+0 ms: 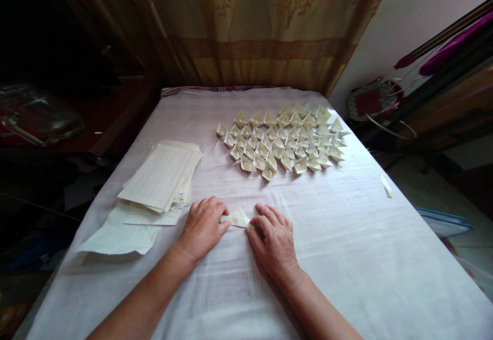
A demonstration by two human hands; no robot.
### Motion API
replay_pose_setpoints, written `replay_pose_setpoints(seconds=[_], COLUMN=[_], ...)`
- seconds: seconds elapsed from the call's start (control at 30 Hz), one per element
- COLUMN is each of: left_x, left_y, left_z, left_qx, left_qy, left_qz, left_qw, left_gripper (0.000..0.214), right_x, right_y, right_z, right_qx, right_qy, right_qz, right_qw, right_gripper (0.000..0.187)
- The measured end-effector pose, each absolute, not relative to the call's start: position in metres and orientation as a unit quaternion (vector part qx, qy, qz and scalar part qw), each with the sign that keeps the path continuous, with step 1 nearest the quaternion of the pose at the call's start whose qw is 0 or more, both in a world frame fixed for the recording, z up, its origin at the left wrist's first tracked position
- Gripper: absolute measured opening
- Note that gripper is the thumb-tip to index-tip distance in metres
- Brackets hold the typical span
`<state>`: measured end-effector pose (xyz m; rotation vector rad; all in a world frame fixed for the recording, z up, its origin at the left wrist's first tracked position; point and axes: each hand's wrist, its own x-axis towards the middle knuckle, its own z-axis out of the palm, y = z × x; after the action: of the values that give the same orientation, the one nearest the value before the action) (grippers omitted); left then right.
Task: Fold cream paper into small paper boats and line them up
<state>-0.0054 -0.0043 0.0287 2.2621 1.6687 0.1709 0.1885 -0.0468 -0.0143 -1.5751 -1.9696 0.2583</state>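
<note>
A small folded paper boat [239,218] lies low over the cloth between my two hands, its pointed middle standing up. My left hand [205,225] pinches its left end between thumb and curled fingers. At the other end, my right hand [272,236] grips the paper with thumb and forefinger, the remaining fingers bent above. Beyond my hands, several finished paper boats [285,142] stand close together in rows. Left of my left hand is a stack of lined paper sheets [159,173], with a loose, curling sheet [119,232] at its near side.
A white cloth covers the table [346,258]. Near its right edge lies a small white scrap [385,186]. A patterned curtain [250,42] hangs behind the far edge. Dark furniture [115,119] stands at the left, and a round bag [372,101] is beyond the right side.
</note>
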Motion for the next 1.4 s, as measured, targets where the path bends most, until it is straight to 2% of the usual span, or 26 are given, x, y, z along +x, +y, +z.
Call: replay_pose_setpoints(seconds=[0.2, 0.3, 0.4, 0.5, 0.63, 0.77, 1.0, 1.2, 1.4], left_x=[-0.003, -0.004, -0.008, -0.013, -0.016, -0.018, -0.017, -0.016, -0.017], left_y=[-0.002, -0.006, -0.010, -0.009, -0.002, -0.007, -0.040, -0.040, -0.037], left_z=[0.031, 0.030, 0.026, 0.019, 0.010, 0.008, 0.007, 0.003, 0.003], left_qx=[0.790, 0.787, 0.795, 0.832, 0.849, 0.861, 0.895, 0.897, 0.907], left_qy=[0.584, 0.579, 0.556, 0.491, 0.462, 0.459, 0.396, 0.392, 0.373], left_qz=[0.049, 0.070, 0.136, 0.221, 0.254, 0.216, 0.186, 0.186, 0.184], left_qw=[0.182, 0.199, 0.203, 0.132, 0.037, 0.030, 0.084, 0.086, 0.067], left_gripper=[0.003, 0.005, 0.009, 0.013, 0.016, 0.021, 0.042, 0.039, 0.037], right_x=[0.189, 0.190, 0.194, 0.200, 0.204, 0.202, 0.205, 0.205, 0.194], right_y=[-0.043, -0.040, -0.035, -0.028, -0.024, -0.026, -0.027, -0.026, -0.027], right_z=[-0.016, -0.018, -0.017, -0.010, -0.001, -0.001, -0.004, -0.012, -0.008], right_qx=[-0.587, -0.574, -0.551, -0.508, -0.442, -0.423, -0.420, -0.480, -0.551], right_qy=[-0.745, -0.748, -0.751, -0.775, -0.840, -0.867, -0.864, -0.803, -0.746], right_qz=[0.106, 0.114, 0.108, 0.085, 0.030, 0.003, 0.080, 0.169, 0.211], right_qw=[0.299, 0.312, 0.347, 0.365, 0.312, 0.262, 0.267, 0.310, 0.309], right_gripper=[0.020, 0.010, 0.008, 0.014, 0.019, 0.016, 0.020, 0.009, 0.009])
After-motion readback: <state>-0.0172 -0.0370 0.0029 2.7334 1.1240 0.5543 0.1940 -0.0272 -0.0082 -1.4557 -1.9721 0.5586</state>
